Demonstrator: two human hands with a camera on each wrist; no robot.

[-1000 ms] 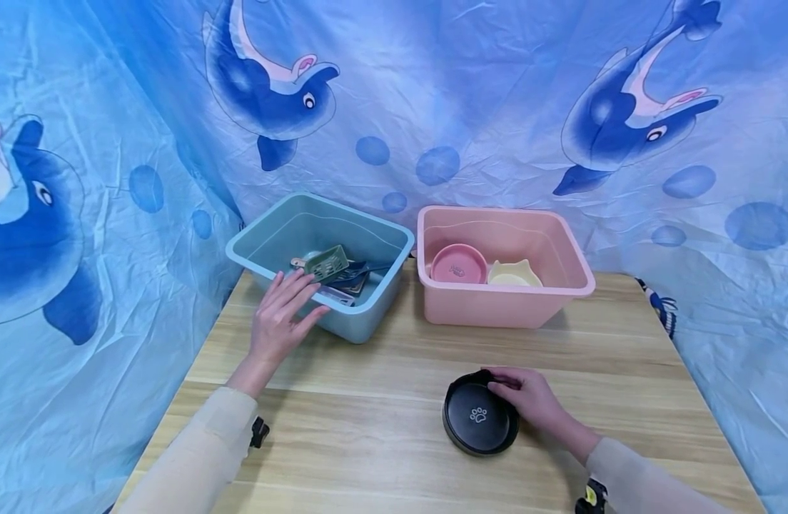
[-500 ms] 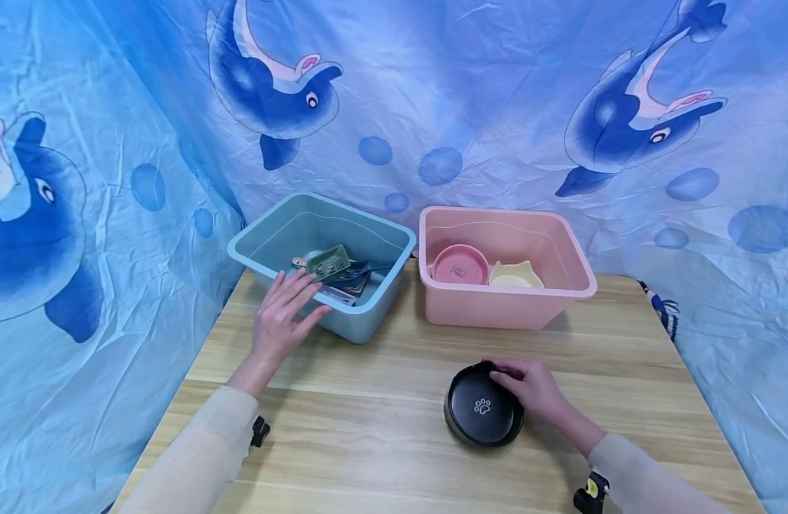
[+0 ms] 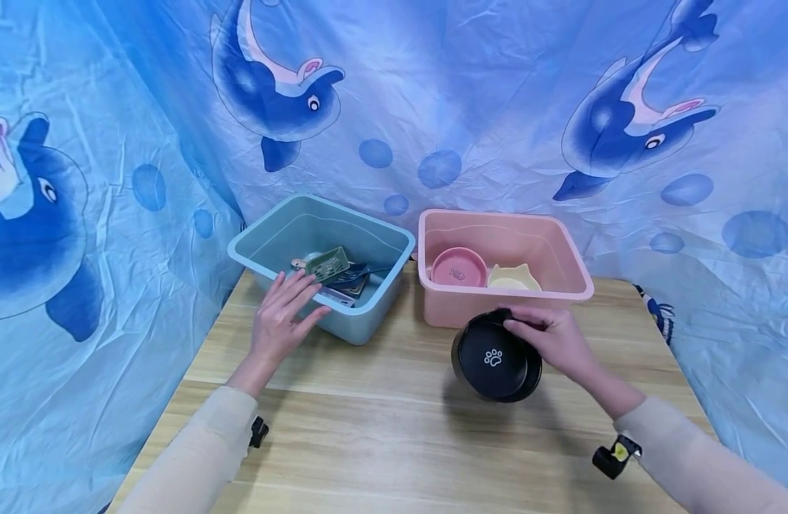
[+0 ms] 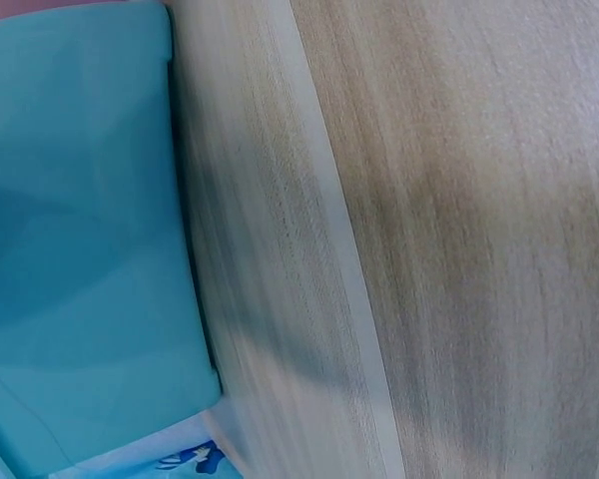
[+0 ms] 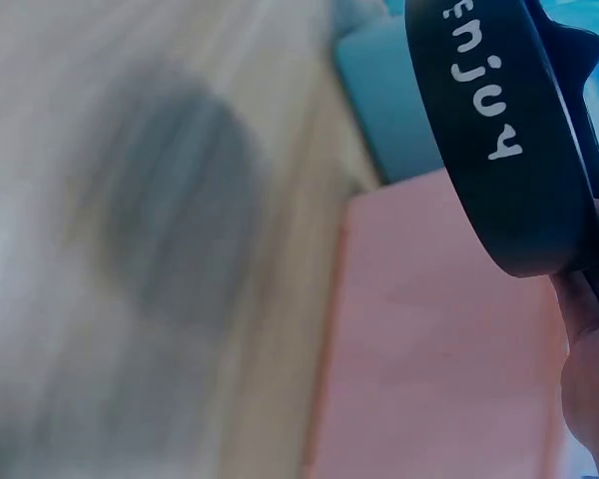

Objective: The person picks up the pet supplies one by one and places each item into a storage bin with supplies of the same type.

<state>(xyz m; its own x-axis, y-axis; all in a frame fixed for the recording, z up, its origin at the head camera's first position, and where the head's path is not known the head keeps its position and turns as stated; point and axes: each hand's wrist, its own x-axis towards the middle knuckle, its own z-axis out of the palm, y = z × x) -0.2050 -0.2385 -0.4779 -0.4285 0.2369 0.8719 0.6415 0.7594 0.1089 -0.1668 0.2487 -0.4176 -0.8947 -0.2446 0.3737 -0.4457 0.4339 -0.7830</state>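
My right hand [image 3: 551,339] pinches the far rim of a black pet bowl [image 3: 493,360] with a white paw print inside. The bowl hangs tilted above the table, just in front of the pink bin [image 3: 471,305]. White lettering runs along the bowl's outer wall [image 5: 489,110] in the right wrist view. In the pink bin are a pink bowl [image 3: 459,268] and a cream cat-eared bowl [image 3: 513,278]. My left hand [image 3: 285,318] rests with fingers spread at the near rim of the blue bin [image 3: 384,296], beside a green slotted scoop [image 3: 330,266].
Under the scoop in the blue bin lie dark blue flat items [image 3: 355,275], partly hidden. Both bins stand at the back of the wooden table [image 3: 368,442]. A blue dolphin-printed curtain [image 3: 484,86] hangs behind and at the sides.
My right hand has lifted the black bowl off the table, tilted it and carried it forward towards the pink bin. The left hand has stayed in place.
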